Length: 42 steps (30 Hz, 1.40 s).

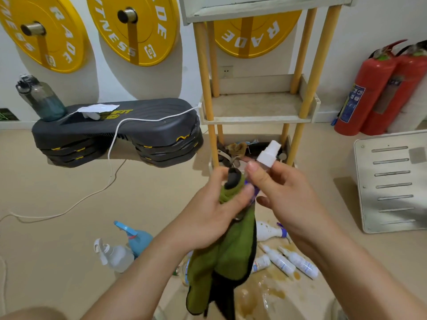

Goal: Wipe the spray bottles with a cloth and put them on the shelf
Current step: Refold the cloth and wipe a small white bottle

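Between 2 hands (208,218) (284,192), spray bottle (265,158) (in cloth (221,262)) tilted, cap up-right

We are losing the small spray bottle (268,153) behind the green cloth (221,262); the shelf (254,106) is running off-frame.

A: Floor (69,192), L side?
B: Black step bench (115,132) by wall. Water bottle (41,100) + white sheet (97,109) on top. White cable (69,209) runs over bench, then down across floor.
A: Centre?
B: Blue spray bottle (136,239), clear spray bottle (113,252) just beside it. To the R, white bottle w/ purple nozzle (270,230) on its side. 3 small white bottles (299,265) lie close together by a brown spill (265,287).
A: Shelf (256,107)?
B: Stands on floor at wall. Bottom tier holds a jumble (238,150), items unclear.
A: R side?
B: 2 red extinguishers (362,93) upright at wall; slotted metal panel (392,181) near them.
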Motion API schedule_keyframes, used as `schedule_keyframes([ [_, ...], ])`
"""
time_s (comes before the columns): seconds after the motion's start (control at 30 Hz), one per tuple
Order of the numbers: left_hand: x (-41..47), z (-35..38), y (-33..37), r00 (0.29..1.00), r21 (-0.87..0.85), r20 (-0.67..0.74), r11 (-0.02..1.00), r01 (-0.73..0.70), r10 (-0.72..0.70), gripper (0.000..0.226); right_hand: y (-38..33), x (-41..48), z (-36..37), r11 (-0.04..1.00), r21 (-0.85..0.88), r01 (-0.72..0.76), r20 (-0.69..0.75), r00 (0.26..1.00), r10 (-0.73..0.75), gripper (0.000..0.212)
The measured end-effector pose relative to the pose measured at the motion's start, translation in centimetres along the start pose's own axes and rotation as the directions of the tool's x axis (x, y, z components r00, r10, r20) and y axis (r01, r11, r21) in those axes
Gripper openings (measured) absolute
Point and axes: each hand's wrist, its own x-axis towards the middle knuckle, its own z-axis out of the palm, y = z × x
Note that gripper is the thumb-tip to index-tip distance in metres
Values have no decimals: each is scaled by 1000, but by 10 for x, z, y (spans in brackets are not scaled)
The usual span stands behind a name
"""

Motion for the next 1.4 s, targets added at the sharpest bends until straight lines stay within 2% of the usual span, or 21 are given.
schedule_keyframes([
  [0.07, 1, -4, 0, 978, -20, -200, 998, 65, -68, 47, 0, 2, -6, 1000, -1, 13, -75, 997, -13, 41],
  [0.13, 3, -6, 4, 916, -219, -362, 971, 95, -172, 43, -3, 2, -10, 995, -73, 63, -91, 993, -70, 32],
  [0.17, 5, -6, 7, 895, -356, -371, 928, 110, -249, 43, -3, 2, -8, 994, -70, 78, -66, 994, -83, 24],
  [0.2, 6, -7, 10, 888, -495, -329, 860, 128, -321, 47, -4, -1, -4, 995, -55, 80, -25, 996, -82, 20],
  [0.27, 7, -8, 16, 905, -734, -176, 664, 140, -386, 55, 0, -7, 6, 990, -90, 107, 78, 992, -100, 38],
  [0.37, 4, -8, 24, 948, -882, 24, 439, 168, -316, 67, 13, -10, 20, 974, -192, 122, 188, 978, -85, 66],
  [0.53, 0, -16, 22, 994, -936, 84, 335, 103, -72, 81, 7, -6, 14, 911, -379, 159, 221, 972, -78, 68],
  [0.6, 0, -21, 21, 994, -944, 106, 311, 111, -30, 76, 6, -5, 12, 900, -395, 184, 220, 970, -102, 69],
  [0.67, -1, -21, 22, 994, -919, 102, 380, 105, -28, 58, 8, -4, 11, 920, -333, 205, 211, 968, -140, 68],
  [0.73, -2, -17, 25, 1000, -789, 9, 614, 24, -28, 38, 10, -3, 9, 957, -218, 189, 217, 966, -141, 64],
  [0.8, -3, -13, 26, 989, -544, -148, 833, -101, 23, 34, 11, -6, 11, 971, -150, 189, 230, 961, -151, 56],
  [0.83, -4, -10, 26, 971, -421, -230, 893, -161, 67, 37, 10, -9, 13, 958, -175, 229, 213, 958, -190, 51],
  [0.87, -4, -9, 25, 946, -343, -306, 915, -212, 105, 40, 10, -13, 16, 920, -257, 297, 187, 949, -254, 49],
  [0.93, -3, -6, 27, 900, -349, -428, 904, -246, 80, 39, 12, -19, 22, 782, -474, 405, 170, 913, -370, 56],
  [1.0, -1, -5, 29, 853, -300, -519, 923, -241, 54, 20, 12, -22, 28, 649, -645, 403, 160, 902, -402, 68],
  [1.07, 0, -5, 30, 817, -276, -576, 934, -227, 28, 7, 9, -24, 29, 615, -675, 408, 165, 896, -413, 71],
  [1.13, 2, -7, 28, 792, -328, -610, 914, -240, -11, 18, 3, -20, 22, 737, -550, 394, 210, 919, -334, 63],
  [1.2, 2, -8, 29, 806, -410, -591, 875, -256, -41, 23, -6, -16, 15, 962, -188, 198, 282, 949, -140, 54],
  [1.23, 2, -8, 30, 838, -474, -543, 841, -261, -46, 22, -10, -16, 13, 998, 33, 53, 340, 938, -61, 49],
  [1.3, -1, -8, 33, 920, -631, -388, 743, -224, -53, 22, -12, -18, 12, 910, 351, -219, 448, 893, 42, 33],
  [1.4, -3, -9, 32, 980, -742, -201, 652, -155, 4, 24, -13, -18, 14, 747, 539, -389, 468, 876, 117, 26],
])
